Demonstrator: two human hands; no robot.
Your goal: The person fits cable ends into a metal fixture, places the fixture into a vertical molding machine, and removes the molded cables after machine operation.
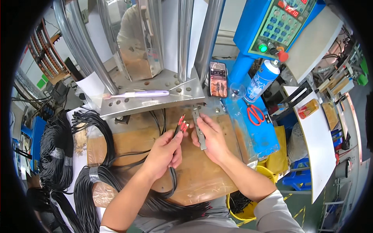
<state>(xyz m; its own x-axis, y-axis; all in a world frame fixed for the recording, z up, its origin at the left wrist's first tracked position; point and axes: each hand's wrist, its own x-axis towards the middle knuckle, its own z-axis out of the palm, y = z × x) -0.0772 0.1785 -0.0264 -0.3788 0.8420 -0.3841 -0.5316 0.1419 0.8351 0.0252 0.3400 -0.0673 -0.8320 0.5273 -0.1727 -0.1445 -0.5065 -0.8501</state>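
Over the brown covered work board, my left hand is closed on a few black cables. Their stripped ends, with red inner wires, poke up past the thumb and fingertips. To its right, my right hand grips a narrow slotted metal strip that stands lengthwise, its far end close to the front edge of the steel machine plate. A small gap separates the wire ends from the strip. More black cables trail from below my left hand toward my lap.
Thick bundles of black cable fill the left side. A purple-handled toothbrush lies on the steel plate between metal columns. At right are a phone, a spray can, red-handled scissors and a blue control box. A yellow bucket stands below.
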